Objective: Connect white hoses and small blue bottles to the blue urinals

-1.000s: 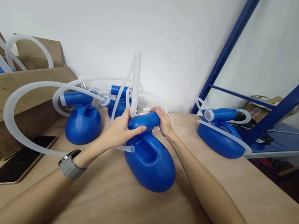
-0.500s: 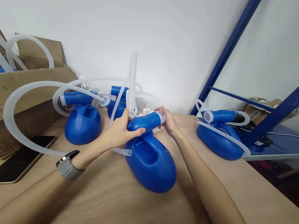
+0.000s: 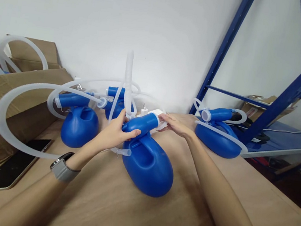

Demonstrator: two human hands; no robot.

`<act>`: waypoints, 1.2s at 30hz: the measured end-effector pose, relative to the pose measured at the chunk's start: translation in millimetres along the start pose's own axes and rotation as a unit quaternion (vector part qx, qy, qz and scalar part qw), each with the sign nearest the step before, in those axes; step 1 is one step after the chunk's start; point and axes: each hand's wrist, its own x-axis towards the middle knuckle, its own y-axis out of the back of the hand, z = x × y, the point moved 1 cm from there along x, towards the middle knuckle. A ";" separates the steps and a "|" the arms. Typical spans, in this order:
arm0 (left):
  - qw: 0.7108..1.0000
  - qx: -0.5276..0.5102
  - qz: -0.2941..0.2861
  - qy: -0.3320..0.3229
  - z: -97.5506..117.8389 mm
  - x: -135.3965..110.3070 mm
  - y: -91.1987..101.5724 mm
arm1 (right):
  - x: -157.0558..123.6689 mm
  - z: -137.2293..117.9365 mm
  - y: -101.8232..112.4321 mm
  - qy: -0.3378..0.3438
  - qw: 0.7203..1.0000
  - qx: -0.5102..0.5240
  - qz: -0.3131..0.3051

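Observation:
A blue plastic urinal bottle [image 3: 149, 169] with a moulded handle lies on the table in front of me, its wide neck [image 3: 141, 123] angled up to the right. My left hand [image 3: 117, 132] is closed around the back of that neck, thumb on top. At the mouth, the fingers of my right hand [image 3: 173, 124] pinch a translucent cap [image 3: 162, 124], which stands slightly off the white rim; whether it still hangs on by a strap is hidden. A clear hose end [image 3: 124, 152] pokes out beside the bottle, under my left wrist.
More blue bottles with clear hoses stand at left [image 3: 79, 127], behind, and at right [image 3: 217, 140]. A cardboard box [image 3: 22, 97] and a dark phone [image 3: 13, 168] are at left. A blue metal shelf [image 3: 225, 45] rises at right. A white wall backs the table.
My right hand has drawn the translucent cap a little to the right, away from the bottle's mouth. My left hand keeps its grip on the neck. The view has shifted slightly.

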 end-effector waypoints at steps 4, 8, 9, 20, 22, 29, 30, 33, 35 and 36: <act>0.997 -0.058 -0.039 0.025 1.7 -0.2 5.1 | -14.4 -22.0 2.4 -0.011 0.975 -0.181 -0.127; 0.998 -0.040 -0.057 0.002 -3.5 1.5 14.1 | -21.5 -48.4 -13.0 0.009 0.917 -0.343 -0.206; 0.998 -0.024 -0.052 -0.005 -5.9 2.3 17.0 | -21.5 -53.6 -19.9 0.024 0.910 -0.356 -0.211; 0.980 0.197 -0.004 0.005 1.4 1.8 49.4 | -10.9 -47.1 -70.6 0.120 0.878 -0.408 -0.218; 0.965 0.261 -0.005 -0.031 8.9 -3.4 45.7 | -9.7 -46.9 -74.0 0.159 0.863 -0.434 -0.206; 0.910 0.408 0.041 -0.053 11.6 -3.6 24.3 | -9.8 -50.9 -86.1 0.225 0.814 -0.523 -0.113; 0.909 0.409 0.052 -0.051 8.5 -1.4 23.4 | -9.5 -50.2 -85.9 0.217 0.816 -0.525 -0.110; 0.909 0.407 0.073 -0.055 1.6 2.5 21.7 | -8.7 -47.8 -83.9 0.169 0.851 -0.476 -0.146; 0.907 0.410 0.073 -0.061 1.6 1.9 19.2 | -8.8 -46.7 -82.1 0.130 0.879 -0.419 -0.189; 0.906 0.413 0.068 -0.063 2.7 1.0 17.5 | -9.1 -46.1 -80.7 0.111 0.889 -0.393 -0.206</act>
